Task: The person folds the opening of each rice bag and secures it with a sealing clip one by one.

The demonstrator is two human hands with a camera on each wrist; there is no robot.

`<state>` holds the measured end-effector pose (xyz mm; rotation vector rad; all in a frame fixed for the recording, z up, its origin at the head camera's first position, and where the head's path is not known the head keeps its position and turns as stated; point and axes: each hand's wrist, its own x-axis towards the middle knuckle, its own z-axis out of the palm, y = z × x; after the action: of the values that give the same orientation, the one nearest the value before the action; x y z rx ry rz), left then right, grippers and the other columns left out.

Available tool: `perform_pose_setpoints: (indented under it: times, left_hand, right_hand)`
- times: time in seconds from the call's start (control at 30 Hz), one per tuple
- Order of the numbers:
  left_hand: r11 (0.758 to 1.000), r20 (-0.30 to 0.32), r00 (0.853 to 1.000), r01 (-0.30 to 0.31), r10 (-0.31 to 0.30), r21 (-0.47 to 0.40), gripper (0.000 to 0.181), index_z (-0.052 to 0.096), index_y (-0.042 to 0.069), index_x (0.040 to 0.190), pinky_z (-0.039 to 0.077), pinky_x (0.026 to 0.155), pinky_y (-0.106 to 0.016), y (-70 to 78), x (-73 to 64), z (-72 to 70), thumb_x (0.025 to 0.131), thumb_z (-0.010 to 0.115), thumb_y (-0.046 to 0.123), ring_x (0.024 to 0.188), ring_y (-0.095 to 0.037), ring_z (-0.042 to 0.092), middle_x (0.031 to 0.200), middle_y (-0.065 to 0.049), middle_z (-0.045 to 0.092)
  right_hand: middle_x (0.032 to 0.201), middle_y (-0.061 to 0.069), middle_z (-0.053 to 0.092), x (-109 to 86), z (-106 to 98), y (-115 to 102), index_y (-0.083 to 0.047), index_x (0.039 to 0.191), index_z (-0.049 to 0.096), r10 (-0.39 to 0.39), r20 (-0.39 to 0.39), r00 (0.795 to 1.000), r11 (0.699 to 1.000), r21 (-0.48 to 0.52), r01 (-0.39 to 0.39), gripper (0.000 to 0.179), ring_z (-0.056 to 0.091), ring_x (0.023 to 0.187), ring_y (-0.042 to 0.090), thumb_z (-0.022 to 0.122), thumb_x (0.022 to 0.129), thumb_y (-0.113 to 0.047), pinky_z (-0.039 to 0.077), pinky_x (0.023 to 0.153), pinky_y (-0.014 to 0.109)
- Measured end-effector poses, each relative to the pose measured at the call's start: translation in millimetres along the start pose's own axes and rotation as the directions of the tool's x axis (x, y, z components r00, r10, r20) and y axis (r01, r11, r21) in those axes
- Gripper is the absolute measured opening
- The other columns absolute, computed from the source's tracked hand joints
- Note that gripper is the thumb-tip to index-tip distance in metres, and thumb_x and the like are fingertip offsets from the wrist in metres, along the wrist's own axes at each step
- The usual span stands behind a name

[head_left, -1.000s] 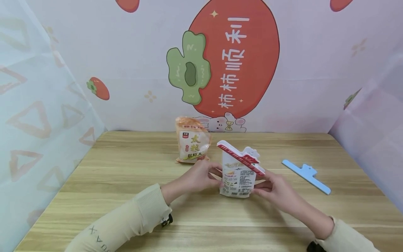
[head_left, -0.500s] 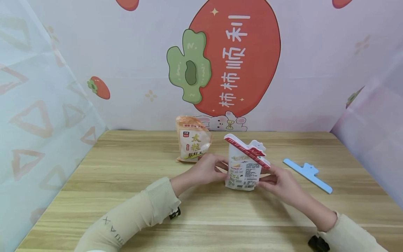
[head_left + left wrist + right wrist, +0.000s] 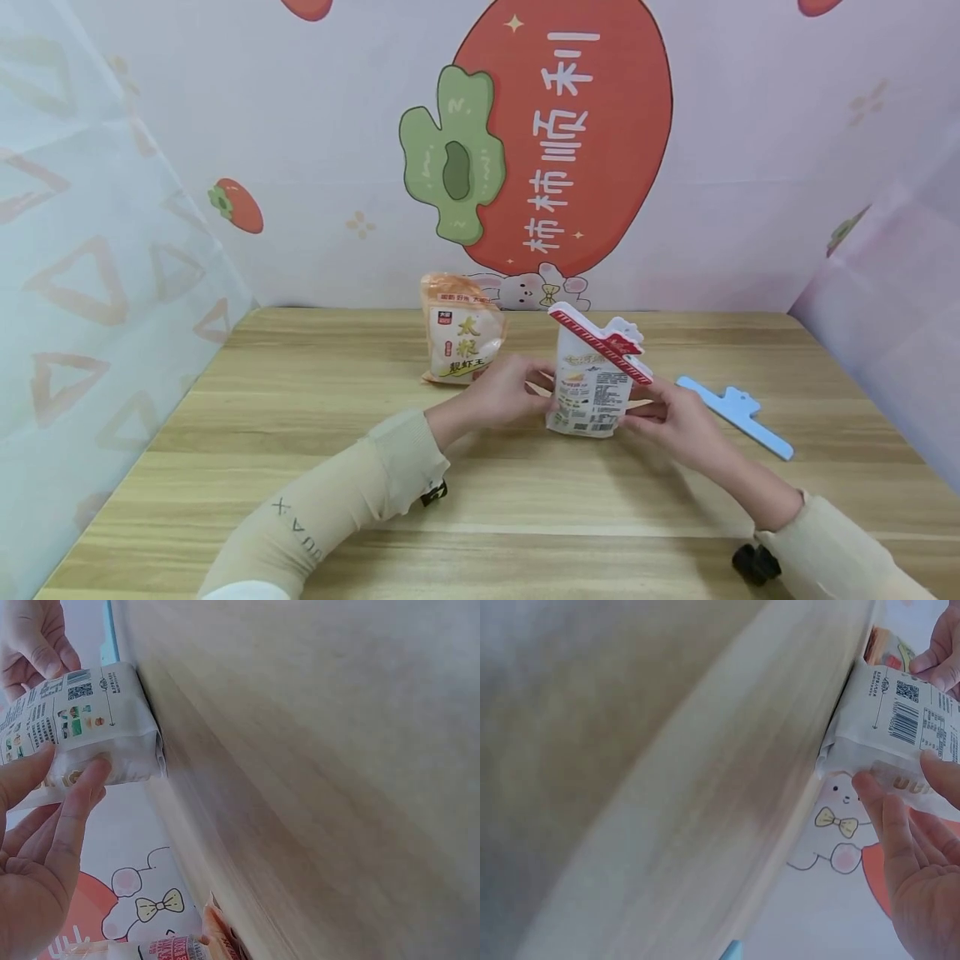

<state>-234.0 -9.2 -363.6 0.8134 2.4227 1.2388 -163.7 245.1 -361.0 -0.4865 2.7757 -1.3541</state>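
Observation:
A white printed food bag (image 3: 592, 400) stands upright between the two hands in the head view. Across its top, a red and white bag clip (image 3: 600, 343) slants down to the right. The left hand (image 3: 510, 390) grips the bag's left side, thumb on the near face and fingers on the side. On the opposite side, the right hand (image 3: 678, 421) holds it the same way, just under the clip's low end. Both wrist views show the bag's lower end (image 3: 139, 739) close to the tabletop; whether it touches I cannot tell.
An orange and white rice bag (image 3: 463, 333) stands at the back, left of the held bag. A light blue bag clip (image 3: 738, 417) lies on the wooden table (image 3: 300, 450) to the right. Printed cloth walls (image 3: 322, 250) enclose the back and sides.
Both hands have moved the white food bag and its clip away from the person and slightly right. The rice bag and blue clip keep their places on the table.

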Motion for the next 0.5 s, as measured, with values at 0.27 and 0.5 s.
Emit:
perform_pose_setpoints:
  times: [0.27,0.5]
  left_hand:
    - [0.999,-0.026,0.999,0.037,-0.036,0.011,0.038,0.069,0.018,0.124,0.056,0.087,-0.025,1.0,9.5,0.1,0.088,0.076,0.012,0.109,-0.015,0.069,0.12,0.002,0.071]
    - [0.999,-0.048,0.998,0.047,-0.045,0.023,0.038,0.069,0.02,0.125,0.055,0.089,-0.025,-0.2,15.1,-1.1,0.088,0.076,0.015,0.106,-0.01,0.068,0.119,0.004,0.071]
  right_hand:
    - [0.119,0.033,0.064,9.4,-4.2,7.0,0.011,0.133,0.051,0.027,0.0,1.0,0.999,-0.029,-0.027,0.05,0.072,0.096,0.039,0.071,0.088,0.0,0.061,0.077,0.034]
    - [0.118,0.031,0.064,18.0,-6.3,12.6,0.009,0.134,0.051,0.031,-0.006,0.999,0.998,-0.051,-0.031,0.05,0.072,0.097,0.039,0.071,0.089,-0.002,0.061,0.077,0.035]
